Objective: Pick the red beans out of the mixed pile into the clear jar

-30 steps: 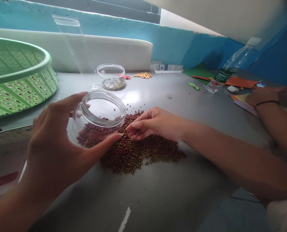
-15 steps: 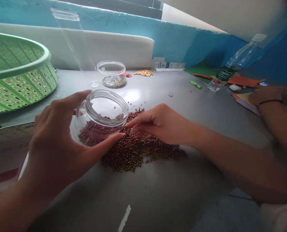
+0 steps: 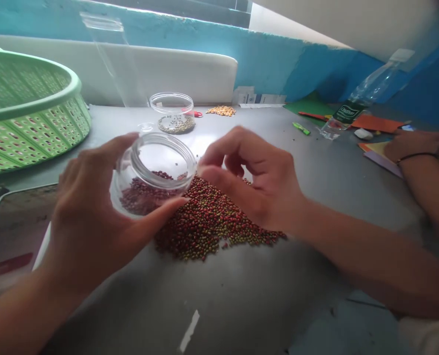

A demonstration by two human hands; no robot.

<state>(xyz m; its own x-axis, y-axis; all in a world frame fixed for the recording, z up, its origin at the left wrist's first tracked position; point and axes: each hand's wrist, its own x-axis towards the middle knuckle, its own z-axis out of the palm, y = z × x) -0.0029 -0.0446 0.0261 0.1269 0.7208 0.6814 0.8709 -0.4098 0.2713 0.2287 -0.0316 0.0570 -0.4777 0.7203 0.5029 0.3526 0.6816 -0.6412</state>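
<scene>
Left hand (image 3: pixel 90 212) clasping a tilted clear jar (image 3: pixel 164 183) between thumb and fingers; dark red beans (image 3: pixel 140 195) lie inside. Right hand (image 3: pixel 260 180), thumb and forefinger tips pressed together just beside the rim; whether they pinch a bean cannot be told. Below, a heap of red and green beans (image 3: pixel 204 227) covers part of the gray table (image 3: pixel 264 286). Beyond stand a round clear container (image 3: pixel 172 109) and, at left, a green basket (image 3: pixel 62 106).
</scene>
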